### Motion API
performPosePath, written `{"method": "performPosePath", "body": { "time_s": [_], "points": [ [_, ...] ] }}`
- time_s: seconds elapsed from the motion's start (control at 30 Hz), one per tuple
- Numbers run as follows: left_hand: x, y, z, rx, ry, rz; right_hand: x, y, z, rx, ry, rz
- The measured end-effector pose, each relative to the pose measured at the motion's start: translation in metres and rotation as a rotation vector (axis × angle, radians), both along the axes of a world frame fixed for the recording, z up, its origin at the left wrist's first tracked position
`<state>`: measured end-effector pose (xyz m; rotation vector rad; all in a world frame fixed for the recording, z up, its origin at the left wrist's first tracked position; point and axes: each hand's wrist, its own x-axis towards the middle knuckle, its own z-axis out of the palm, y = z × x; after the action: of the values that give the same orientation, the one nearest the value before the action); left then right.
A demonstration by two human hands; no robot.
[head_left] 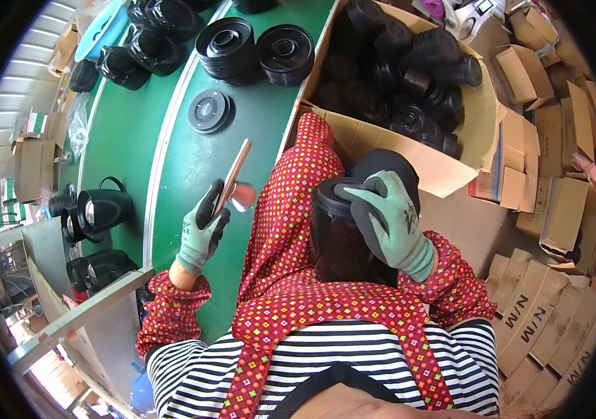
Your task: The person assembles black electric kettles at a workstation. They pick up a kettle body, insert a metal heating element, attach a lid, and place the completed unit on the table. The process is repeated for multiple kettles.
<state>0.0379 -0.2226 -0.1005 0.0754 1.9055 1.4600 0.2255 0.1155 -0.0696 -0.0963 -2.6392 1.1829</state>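
In my left hand (202,227), gloved in green and black, is a phone (236,171), a thin flat slab seen nearly edge-on and tilted over the green table. A pinkish patch shows beside it; I cannot tell what it is. My right hand (390,223), gloved alike, bends its fingers over the rim of a black round lid (331,197) above my lap. Below that lid is a dark, glossy, rounded shape (343,251), partly covered by the hand; its kind is unclear. A single black disc-shaped lid (209,112) lies flat on the table ahead of my left hand.
Two stacks of black lids (226,49) stand at the table's far end. An open carton (479,150) full of black round parts is at the far right. Black pots (105,209) line the left side, near a metal rail (82,314). Flattened cartons (535,314) lie right.
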Motion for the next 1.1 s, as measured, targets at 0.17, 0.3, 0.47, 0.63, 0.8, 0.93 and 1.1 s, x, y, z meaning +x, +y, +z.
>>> {"method": "performPosePath", "body": {
  "time_s": [0.17,0.3,0.47,0.63,0.8,0.93,1.1],
  "points": [
    [-0.009,0.073,0.075,-0.066,0.265,-0.254,-0.011,0.040,-0.017,-0.404,-0.142,0.155],
    [-0.019,0.126,0.108,-0.026,0.616,-0.592,-0.079,0.063,0.038,0.126,0.387,0.214],
    [-0.029,0.189,0.150,0.025,0.374,-0.777,-0.120,0.091,-0.027,-0.198,0.217,0.303],
    [-0.041,0.234,0.111,0.458,0.772,-1.007,-0.115,0.088,-0.133,-0.608,0.191,0.451],
    [0.018,0.265,0.088,0.401,0.754,-1.036,-0.118,0.071,-0.115,-0.892,0.242,0.525],
    [0.066,0.290,0.084,-0.050,0.972,-0.922,-0.118,0.069,-0.112,-0.906,0.309,0.586],
    [0.064,0.286,0.084,-0.005,0.955,-0.969,-0.117,0.059,-0.108,-0.922,0.436,0.657]
  ]
}}
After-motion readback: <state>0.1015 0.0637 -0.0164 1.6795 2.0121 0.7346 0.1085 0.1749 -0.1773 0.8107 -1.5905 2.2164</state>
